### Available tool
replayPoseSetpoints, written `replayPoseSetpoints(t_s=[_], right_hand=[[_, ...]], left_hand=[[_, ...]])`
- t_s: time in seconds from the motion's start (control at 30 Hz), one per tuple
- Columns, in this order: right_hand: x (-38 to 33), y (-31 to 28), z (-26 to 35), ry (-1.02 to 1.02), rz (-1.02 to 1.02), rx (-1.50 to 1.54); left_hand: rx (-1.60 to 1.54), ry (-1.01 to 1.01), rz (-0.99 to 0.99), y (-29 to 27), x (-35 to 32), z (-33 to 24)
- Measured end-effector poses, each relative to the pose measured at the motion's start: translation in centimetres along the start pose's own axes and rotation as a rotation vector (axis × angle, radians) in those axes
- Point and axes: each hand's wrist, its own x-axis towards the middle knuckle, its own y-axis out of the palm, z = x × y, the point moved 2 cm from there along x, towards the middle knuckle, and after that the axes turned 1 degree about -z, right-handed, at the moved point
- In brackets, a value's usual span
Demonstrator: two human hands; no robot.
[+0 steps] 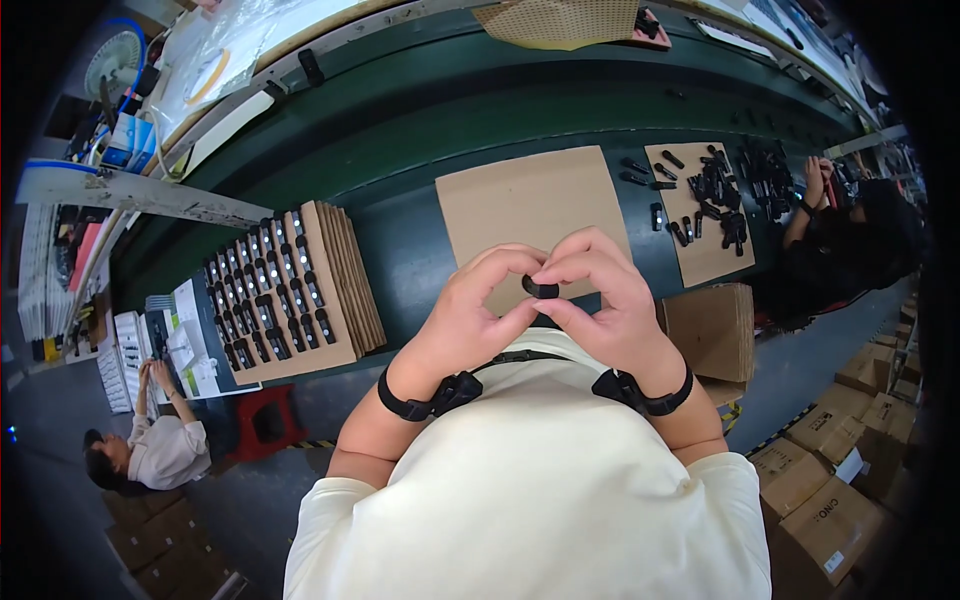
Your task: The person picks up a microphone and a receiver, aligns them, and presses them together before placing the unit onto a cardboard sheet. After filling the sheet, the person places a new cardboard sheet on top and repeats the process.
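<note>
A small black cylindrical part is held between both my hands, in front of my chest. My left hand pinches its left side with thumb and forefinger, and my right hand grips it from the right; the fingertips nearly meet around it. Just beyond the hands lies a bare cardboard sheet on the dark green bench. To the right, another cardboard sheet bears many loose black cylindrical pieces. At left, similar black pieces stand in rows on a stack of cardboard sheets.
One co-worker sits at the right beside a heap of black parts. Another person works at the far left near a red stool. A folded cardboard stack stands by my right elbow; cartons lie lower right.
</note>
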Motion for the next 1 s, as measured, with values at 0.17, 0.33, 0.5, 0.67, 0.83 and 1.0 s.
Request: replayPoseSetpoints(t_s=[0.17,0.33,0.5,0.67,0.83,1.0], right_hand=[[0.2,0.0,-1.0,0.075,-0.006,-0.109],[0.0,1.3,-5.2,0.242,0.071,-0.092],[1.0,2.4,-11.3,0.312,0.241,-0.19],[-0.1,1.8,-20.3,0.31,0.376,-0.69],[-0.7,0.9,-25.1,0.459,0.498,-0.803],[-1.3,1.0,-27.1,0.409,0.542,-0.868]], left_hand=[[-0.165,-0.211,-0.045,-1.2,-0.9,1.9],[-0.588,-0.385,-0.138,-1.6,-1.7,5.7],[-0.558,-0.507,-0.26,-1.8,-2.8,10.8],[-0.133,-0.616,-0.393,-3.3,-4.1,14.9],[-0.062,-0.738,-0.531,-4.3,-6.1,17.8],[0.064,-0.854,-0.527,-5.6,-6.8,20.6]])
